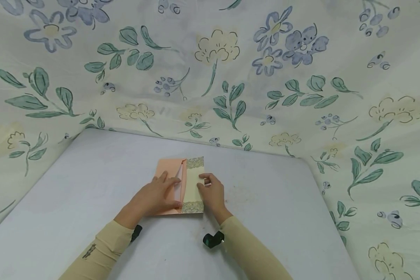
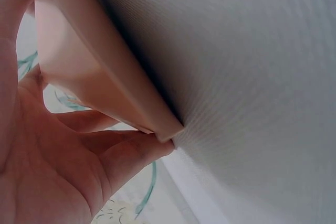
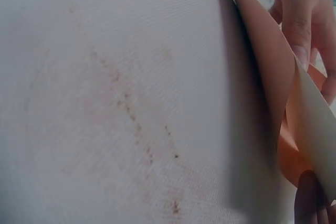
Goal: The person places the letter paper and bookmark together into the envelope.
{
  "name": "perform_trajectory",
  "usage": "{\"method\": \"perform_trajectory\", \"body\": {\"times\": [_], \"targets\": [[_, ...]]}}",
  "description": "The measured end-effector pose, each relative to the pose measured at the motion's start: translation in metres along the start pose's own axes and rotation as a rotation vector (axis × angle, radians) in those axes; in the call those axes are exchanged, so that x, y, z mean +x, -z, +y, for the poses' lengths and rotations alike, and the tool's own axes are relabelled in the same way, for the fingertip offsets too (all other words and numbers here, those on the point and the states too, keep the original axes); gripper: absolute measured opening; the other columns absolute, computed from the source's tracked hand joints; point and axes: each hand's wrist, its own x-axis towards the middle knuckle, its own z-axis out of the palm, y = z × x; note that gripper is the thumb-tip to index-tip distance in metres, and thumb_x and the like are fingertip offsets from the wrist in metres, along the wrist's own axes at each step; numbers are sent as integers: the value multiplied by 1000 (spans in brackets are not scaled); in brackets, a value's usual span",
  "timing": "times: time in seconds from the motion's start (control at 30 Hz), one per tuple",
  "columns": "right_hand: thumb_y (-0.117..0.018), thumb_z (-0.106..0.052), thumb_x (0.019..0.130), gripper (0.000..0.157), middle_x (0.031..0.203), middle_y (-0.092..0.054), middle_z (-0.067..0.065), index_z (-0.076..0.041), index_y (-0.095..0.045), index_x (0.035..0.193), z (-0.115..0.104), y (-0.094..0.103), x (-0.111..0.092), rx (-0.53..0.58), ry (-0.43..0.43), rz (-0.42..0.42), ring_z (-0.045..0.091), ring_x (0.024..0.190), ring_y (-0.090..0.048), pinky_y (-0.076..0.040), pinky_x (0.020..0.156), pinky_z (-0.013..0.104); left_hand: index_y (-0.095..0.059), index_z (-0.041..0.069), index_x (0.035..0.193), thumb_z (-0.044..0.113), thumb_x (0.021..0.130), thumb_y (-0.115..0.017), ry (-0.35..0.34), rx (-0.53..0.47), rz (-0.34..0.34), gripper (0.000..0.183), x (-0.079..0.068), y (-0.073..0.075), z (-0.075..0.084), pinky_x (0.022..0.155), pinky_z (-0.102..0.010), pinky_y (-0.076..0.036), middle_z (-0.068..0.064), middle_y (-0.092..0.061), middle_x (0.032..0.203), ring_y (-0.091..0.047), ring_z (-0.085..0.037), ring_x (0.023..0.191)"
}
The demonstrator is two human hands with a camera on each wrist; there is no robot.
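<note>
Low over the table is a peach envelope [image 1: 166, 167], its mouth partly spread toward the right with a white inside showing. A cream card [image 1: 193, 184] with patterned bands at both ends extends from that mouth; how far it reaches inside is hidden. My left hand [image 1: 155, 196] grips the envelope, fingers over its face and thumb near the lower edge. The left wrist view shows that thumb at the corner of the envelope [image 2: 105, 51]. On the card's right edge, my right hand [image 1: 213, 193] pinches with thumb and fingers. Only its fingertips [image 3: 310, 198] appear in the right wrist view.
A white-covered table [image 1: 266, 210] lies beneath, with small brownish specks [image 3: 128, 108] on its cloth to the right. Behind and at the sides hangs a floral curtain [image 1: 196, 77]. Black wrist devices [image 1: 213, 239] sit close to the sleeves.
</note>
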Motion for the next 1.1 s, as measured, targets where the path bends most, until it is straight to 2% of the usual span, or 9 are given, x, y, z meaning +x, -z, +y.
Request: {"method": "perform_trajectory", "body": {"times": [0.73,1.1], "targets": [[-75,-10,91,22,91,-66,0,-13,-74,112,-5,-10,1,-44,21,-15,8,75,-62,-51,62,23,-51,18,148,68,81,-74,-31,3,8,86,0,0,-1,98,-71,-42,-36,-29,157,-37,-68,130],[-76,-16,91,29,96,-74,4,-16,-73,120,-3,-11,0,-25,13,-38,10,78,-69,-56,65,26,-52,16,147,63,82,-75,-30,9,8,84,-3,3,1,98,-71,-42,-37,-30,156,-37,-69,130]]}}
